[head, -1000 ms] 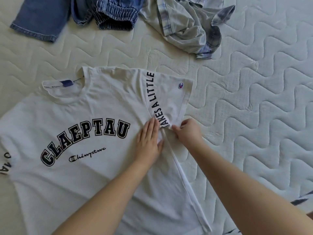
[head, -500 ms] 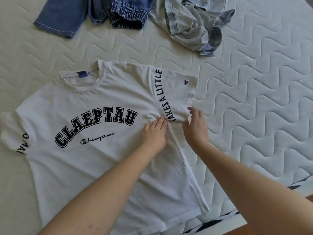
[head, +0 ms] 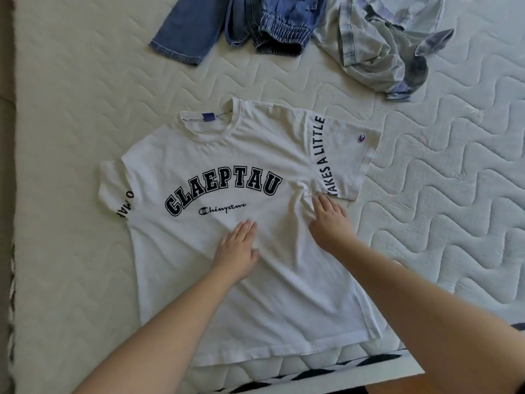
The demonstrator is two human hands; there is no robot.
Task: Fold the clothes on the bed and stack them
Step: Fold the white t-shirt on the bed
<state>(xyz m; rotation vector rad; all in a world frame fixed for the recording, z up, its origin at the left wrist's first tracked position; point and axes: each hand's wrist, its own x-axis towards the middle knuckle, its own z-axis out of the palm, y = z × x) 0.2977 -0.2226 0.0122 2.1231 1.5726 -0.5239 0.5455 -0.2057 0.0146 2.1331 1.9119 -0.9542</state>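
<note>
This is a bedroom in a home. Nearly the whole view is a bare mattress (head: 426, 194), cream-white with wavy quilted stitching and no sheet on it; its near edge at 5 o'clock shows a black-and-white patterned border. Everyday household laundry lies on it: a white printed T-shirt (head: 227, 294) spread flat in the centre, blue denim jeans (head: 199, 29) at 12 o'clock, and a crumpled pale plaid shirt (head: 383, 46) at 1 o'clock.
</note>
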